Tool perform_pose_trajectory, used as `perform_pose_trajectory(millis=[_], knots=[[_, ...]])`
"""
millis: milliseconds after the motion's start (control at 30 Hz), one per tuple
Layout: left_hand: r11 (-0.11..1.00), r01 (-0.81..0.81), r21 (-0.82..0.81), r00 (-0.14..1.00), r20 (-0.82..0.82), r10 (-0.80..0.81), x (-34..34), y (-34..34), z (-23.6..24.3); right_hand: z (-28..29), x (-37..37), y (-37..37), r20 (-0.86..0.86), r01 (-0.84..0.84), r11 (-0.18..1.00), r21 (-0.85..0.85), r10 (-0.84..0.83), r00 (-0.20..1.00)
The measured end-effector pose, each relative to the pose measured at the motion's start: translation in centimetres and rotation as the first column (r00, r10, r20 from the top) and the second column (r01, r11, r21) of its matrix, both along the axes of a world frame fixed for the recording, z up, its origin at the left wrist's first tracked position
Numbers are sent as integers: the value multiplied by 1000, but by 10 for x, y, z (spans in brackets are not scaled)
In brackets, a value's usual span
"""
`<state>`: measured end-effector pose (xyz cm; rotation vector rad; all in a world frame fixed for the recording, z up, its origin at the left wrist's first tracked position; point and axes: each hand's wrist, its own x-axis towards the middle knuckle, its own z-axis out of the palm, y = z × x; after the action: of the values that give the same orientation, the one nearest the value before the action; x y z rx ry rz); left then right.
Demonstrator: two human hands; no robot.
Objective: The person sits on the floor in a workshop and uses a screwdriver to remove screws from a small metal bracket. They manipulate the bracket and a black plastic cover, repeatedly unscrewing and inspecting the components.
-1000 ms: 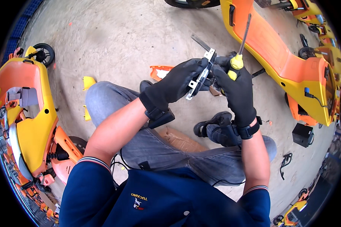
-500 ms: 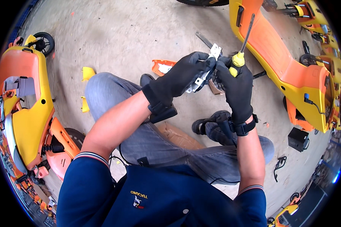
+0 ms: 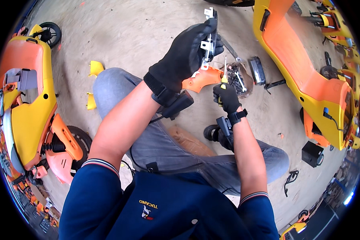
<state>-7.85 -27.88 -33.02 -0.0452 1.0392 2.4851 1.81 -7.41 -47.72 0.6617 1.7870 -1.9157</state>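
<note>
My left hand (image 3: 186, 56), in a black glove, is raised ahead of me. Its fingers wrap round a narrow black part with white metal brackets (image 3: 206, 45); much of that part is hidden by the glove. Lower and to the right, my gloved right hand (image 3: 228, 98) is closed round the yellow handle of a screwdriver (image 3: 224, 80), whose shaft points away from me. Just beyond that hand lies an open box (image 3: 249, 89) of small dark hardware, with a wrench (image 3: 240, 81) on top. An orange curved panel (image 3: 204, 80) rests on the floor between the two hands.
A black, clear-fronted unit (image 3: 257, 71) lies beside the box. Yellow-orange scooter bodies stand at the right (image 3: 290, 60) and left (image 3: 28, 136). A black block (image 3: 312, 153) and small yellow pieces (image 3: 95, 68) sit on the concrete floor. Cardboard (image 3: 190, 142) lies under my legs.
My left hand has lifted the bracketed part farther away from me. My right hand has drawn away from it, down and left toward me, still gripping the screwdriver. The box is now uncovered.
</note>
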Motion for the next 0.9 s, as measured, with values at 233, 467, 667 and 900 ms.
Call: perform_pose_trajectory(millis=[233,467,667,900], knots=[[999,22,-39,999,32,-21,3,-1,9,8,-17,9,-125,59,997,-47,-65,990],[996,57,69,998,0,-57,1,-1,-1,56,-16,47,-199,-49,986,156,80,977],[995,102,0,995,-9,-102,7,4,-3,150,14,57,-150,-135,946,295,185,971],[964,265,0,963,-43,-265,11,7,5,182,49,73,-312,11,966,258,73,947]])
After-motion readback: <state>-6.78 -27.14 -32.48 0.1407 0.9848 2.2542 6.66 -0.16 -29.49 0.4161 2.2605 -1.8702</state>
